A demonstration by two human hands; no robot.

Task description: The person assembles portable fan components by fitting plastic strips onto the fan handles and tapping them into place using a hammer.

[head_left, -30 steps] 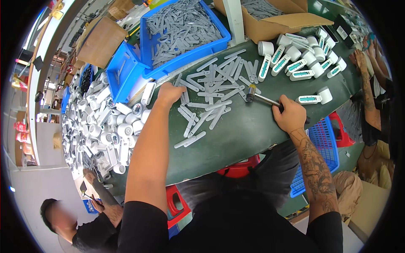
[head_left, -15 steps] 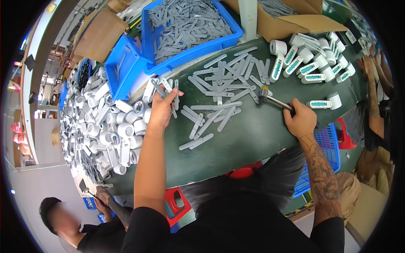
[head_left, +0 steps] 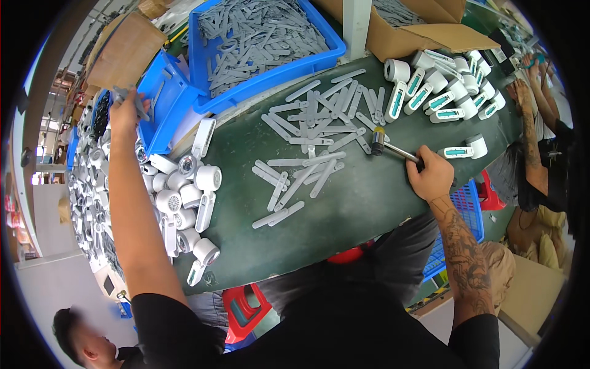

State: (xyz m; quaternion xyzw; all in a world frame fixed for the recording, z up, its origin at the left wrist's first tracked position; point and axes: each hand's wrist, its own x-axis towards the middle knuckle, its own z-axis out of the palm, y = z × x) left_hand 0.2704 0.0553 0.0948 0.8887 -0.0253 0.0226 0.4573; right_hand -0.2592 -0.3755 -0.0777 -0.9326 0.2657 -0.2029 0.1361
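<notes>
My left hand (head_left: pixel 125 112) is closed on grey plastic strips (head_left: pixel 142 109), reaching out beside a tilted blue bin (head_left: pixel 161 123) at the left. How many strips it grips cannot be made out. My right hand (head_left: pixel 432 175) is wrapped round the handle of a small hammer (head_left: pixel 399 150); the dark head with a yellowish end rests by the strips. Loose grey strips (head_left: pixel 319 123) lie scattered on the green worktable (head_left: pixel 246 246) between my hands. White round-headed housings with handles (head_left: pixel 206 179) are heaped below my left forearm.
A large blue tray (head_left: pixel 270 79) full of grey strips stands at the back, beside an open cardboard box (head_left: pixel 430 37). White housings with teal inserts (head_left: pixel 448 98) stand at the far right. Other people work at the right and lower left. A red stool (head_left: pixel 244 310) is below the table.
My left hand has swung left, from the edge of the strip pile to beside the tilted blue bin, carrying grey strips. My right hand still holds the hammer in nearly the same place.
</notes>
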